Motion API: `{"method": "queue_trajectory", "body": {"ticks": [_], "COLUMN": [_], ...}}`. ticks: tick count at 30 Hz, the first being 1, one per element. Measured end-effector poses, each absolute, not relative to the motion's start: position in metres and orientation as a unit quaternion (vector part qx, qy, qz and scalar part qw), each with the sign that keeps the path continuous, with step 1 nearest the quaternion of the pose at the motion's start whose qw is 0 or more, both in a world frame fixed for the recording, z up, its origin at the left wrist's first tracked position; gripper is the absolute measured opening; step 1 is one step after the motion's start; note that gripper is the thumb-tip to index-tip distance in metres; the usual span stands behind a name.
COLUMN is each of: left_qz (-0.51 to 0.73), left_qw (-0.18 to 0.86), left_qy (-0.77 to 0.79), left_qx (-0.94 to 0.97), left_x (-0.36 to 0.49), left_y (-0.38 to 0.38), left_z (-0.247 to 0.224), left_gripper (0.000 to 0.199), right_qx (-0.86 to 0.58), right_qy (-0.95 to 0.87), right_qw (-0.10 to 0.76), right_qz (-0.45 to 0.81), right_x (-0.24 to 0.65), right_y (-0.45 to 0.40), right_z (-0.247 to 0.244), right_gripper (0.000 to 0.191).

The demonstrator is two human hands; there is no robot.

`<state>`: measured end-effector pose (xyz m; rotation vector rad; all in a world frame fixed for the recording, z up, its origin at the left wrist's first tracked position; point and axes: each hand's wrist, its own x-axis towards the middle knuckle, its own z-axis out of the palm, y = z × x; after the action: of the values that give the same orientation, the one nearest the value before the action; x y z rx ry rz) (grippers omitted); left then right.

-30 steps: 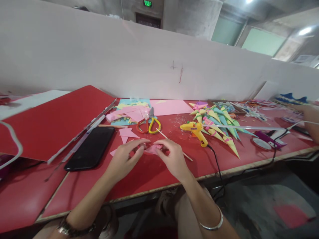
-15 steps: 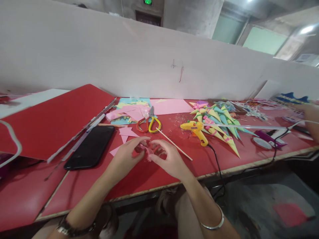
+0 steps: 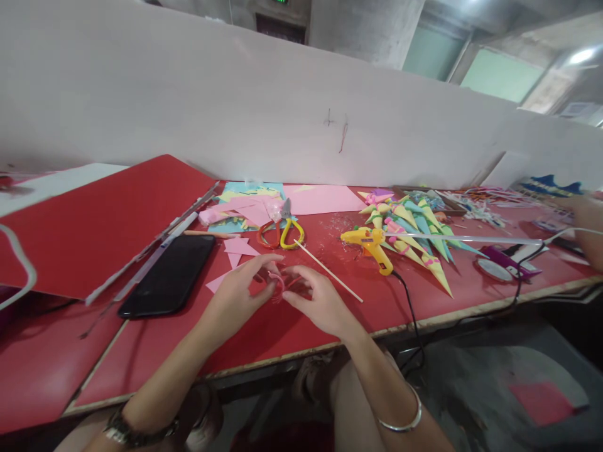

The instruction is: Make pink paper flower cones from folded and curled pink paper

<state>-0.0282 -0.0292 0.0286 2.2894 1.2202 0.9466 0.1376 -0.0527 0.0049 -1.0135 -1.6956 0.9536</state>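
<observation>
Between my two hands, just above the red table (image 3: 292, 333), is a small curled strip of pink paper (image 3: 279, 286), its lower edge looking fringed. My left hand (image 3: 238, 295) pinches the strip between thumb and fingers. From the other side, my right hand (image 3: 321, 304) has its thumb and curled fingertips on the strip's right edge. Fingers partly hide the strip. Pink paper scraps (image 3: 239, 248) lie just beyond my left hand. A thin wooden stick (image 3: 332, 273) rests near my right hand, one end by the scissors (image 3: 289, 233) with red and yellow handles.
A yellow glue gun (image 3: 372, 243) with a black cord lies to the right, before a pile of decorated paper cones (image 3: 417, 226). At left are a black phone (image 3: 169, 276) and a large red board (image 3: 108, 220). Another person's arm (image 3: 588, 226) reaches in at far right.
The pink strip has turned slightly between my fingers and now shows a rounder curl. Both hands stay in almost the same place; the view has shifted a little.
</observation>
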Motion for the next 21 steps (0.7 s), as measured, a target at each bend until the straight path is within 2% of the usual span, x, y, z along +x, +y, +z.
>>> {"method": "queue_trajectory", "body": {"ticks": [10, 18, 21], "left_qz": [0.343, 0.336, 0.335], "left_qw": [0.198, 0.190, 0.194], "left_qy": [0.425, 0.448, 0.447], "left_qx": [0.814, 0.807, 0.806], "left_x": [-0.0283, -0.0264, -0.0259], "left_y": [-0.0300, -0.0309, -0.0314], "left_z": [0.0301, 0.0309, 0.0316], "left_gripper": [0.022, 0.022, 0.021], "right_qx": [-0.434, -0.474, -0.463], "right_qy": [-0.728, -0.752, -0.734], "right_qw": [0.434, 0.394, 0.413], "right_qz": [0.307, 0.236, 0.276], "right_x": [0.1400, 0.1371, 0.1375], "right_y": [-0.0538, -0.0544, -0.0539], "right_z": [0.0097, 0.0106, 0.0096], "right_gripper": [0.027, 0.033, 0.032]}}
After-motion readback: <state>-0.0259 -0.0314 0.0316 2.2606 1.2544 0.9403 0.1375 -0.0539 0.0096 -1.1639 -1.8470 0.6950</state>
